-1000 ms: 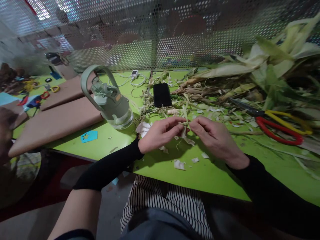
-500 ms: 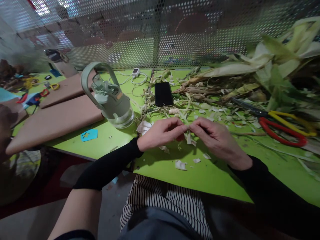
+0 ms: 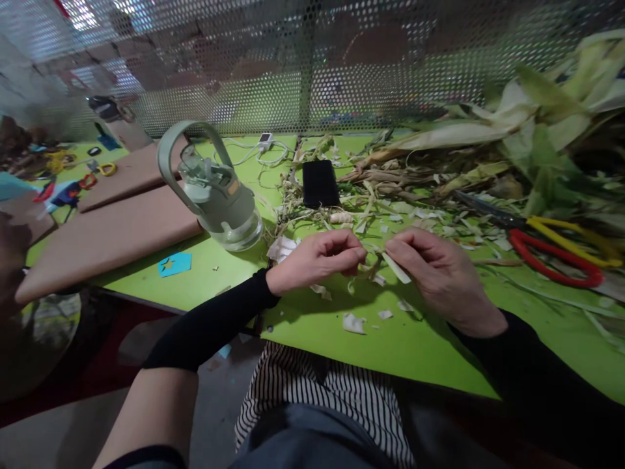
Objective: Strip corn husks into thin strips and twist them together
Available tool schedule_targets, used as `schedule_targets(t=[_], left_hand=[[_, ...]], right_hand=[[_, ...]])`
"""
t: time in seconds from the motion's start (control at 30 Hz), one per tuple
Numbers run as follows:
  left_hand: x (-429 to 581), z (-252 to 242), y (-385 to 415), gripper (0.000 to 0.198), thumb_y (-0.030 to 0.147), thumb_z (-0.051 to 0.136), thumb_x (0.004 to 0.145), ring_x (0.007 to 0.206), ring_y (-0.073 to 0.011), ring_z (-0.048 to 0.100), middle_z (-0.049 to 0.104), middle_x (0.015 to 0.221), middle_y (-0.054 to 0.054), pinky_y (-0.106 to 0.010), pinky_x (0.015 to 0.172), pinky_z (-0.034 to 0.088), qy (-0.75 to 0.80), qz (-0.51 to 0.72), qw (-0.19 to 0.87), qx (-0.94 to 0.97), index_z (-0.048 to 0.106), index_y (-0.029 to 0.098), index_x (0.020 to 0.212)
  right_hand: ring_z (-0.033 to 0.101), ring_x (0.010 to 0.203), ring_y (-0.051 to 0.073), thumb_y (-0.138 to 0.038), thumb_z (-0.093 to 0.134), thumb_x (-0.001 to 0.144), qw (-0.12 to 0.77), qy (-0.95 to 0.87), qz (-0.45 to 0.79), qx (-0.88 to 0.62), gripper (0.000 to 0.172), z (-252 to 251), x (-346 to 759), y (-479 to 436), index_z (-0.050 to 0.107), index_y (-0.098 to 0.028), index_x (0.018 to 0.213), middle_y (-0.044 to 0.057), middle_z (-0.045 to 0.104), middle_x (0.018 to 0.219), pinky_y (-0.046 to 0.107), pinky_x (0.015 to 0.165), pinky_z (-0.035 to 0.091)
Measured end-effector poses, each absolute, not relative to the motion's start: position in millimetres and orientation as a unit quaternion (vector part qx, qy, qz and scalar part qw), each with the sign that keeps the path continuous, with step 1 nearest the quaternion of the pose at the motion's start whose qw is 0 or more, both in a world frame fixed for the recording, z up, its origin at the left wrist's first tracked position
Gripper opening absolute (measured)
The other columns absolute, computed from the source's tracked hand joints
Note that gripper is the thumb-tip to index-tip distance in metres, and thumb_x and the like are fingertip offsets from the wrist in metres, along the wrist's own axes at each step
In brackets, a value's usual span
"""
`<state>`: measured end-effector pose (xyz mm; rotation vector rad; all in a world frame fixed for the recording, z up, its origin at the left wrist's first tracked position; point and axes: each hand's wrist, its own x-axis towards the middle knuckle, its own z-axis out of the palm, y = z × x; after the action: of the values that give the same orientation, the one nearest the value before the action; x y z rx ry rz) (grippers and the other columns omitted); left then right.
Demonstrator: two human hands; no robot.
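the pale strip looks matt and fibrous, like plant husk; the heaped leaves are papery and ribbed, the dry stalks rough and stringy. the tabletop is smooth with a faint sheen. behind it, the perforated screen looks like metal. the phone has a smooth, dark face. the bottle pairs matt, plastic-looking walls with a clear, glossy base. the scissors have smooth, plastic-looking handles and dark metal blades. the sleeve is matt cloth; the blue card looks like flat paper.
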<state>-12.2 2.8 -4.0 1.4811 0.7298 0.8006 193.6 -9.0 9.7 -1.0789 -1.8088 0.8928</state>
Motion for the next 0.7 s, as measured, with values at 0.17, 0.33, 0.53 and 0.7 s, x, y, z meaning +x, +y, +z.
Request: schedule_targets(t=[0.17, 0.33, 0.53, 0.7], left_hand=[[-10.3, -10.8, 3.8, 0.042, 0.053, 0.072, 0.087, 0.072, -0.0094, 0.062, 0.070, 0.087, -0.002, -0.025, 0.069, 0.051, 0.317, 0.374, 0.618, 0.614, 0.059, 0.017, 0.106], [-7.0, -17.8, 2.3, 0.044, 0.044, 0.077, 0.084, 0.082, -0.0117, 0.067, 0.070, 0.094, -0.003, -0.025, 0.076, 0.055, 0.311, 0.437, 0.573, 0.620, 0.060, 0.017, 0.115], [-6.5, -18.7, 0.1, 0.028, 0.034, 0.074, 0.085, 0.083, -0.0116, 0.069, 0.073, 0.094, -0.005, -0.024, 0.080, 0.057, 0.334, 0.430, 0.511, 0.665, 0.067, 0.014, 0.103], [-6.0, -18.1, -3.6, 0.025, 0.031, 0.071, 0.087, 0.073, -0.0094, 0.064, 0.072, 0.084, -0.003, -0.022, 0.072, 0.054, 0.365, 0.392, 0.502, 0.679, 0.068, 0.013, 0.104]], right_hand=[[0.048, 0.057, 0.016, -0.054, 0.052, 0.103, 0.373, -0.771, 0.290, -0.427, 0.038, 9.6, 196.9, -3.7, 0.059, -0.025, 0.079, -0.001, 0.054, 0.066, 0.031, 0.052, 0.036], [0.049, 0.057, 0.016, -0.047, 0.050, 0.104, 0.353, -0.804, 0.252, -0.408, 0.035, 8.1, 193.6, -5.0, 0.057, -0.025, 0.079, 0.000, 0.055, 0.066, 0.032, 0.054, 0.036], [0.047, 0.056, 0.017, -0.046, 0.051, 0.103, 0.345, -0.809, 0.247, -0.406, 0.038, 7.3, 189.9, -7.9, 0.051, -0.026, 0.071, 0.000, 0.051, 0.061, 0.034, 0.054, 0.034], [0.043, 0.052, 0.015, -0.041, 0.054, 0.101, 0.344, -0.805, 0.266, -0.402, 0.038, 7.5, 188.7, -12.1, 0.050, -0.025, 0.067, -0.002, 0.048, 0.058, 0.033, 0.051, 0.032]])
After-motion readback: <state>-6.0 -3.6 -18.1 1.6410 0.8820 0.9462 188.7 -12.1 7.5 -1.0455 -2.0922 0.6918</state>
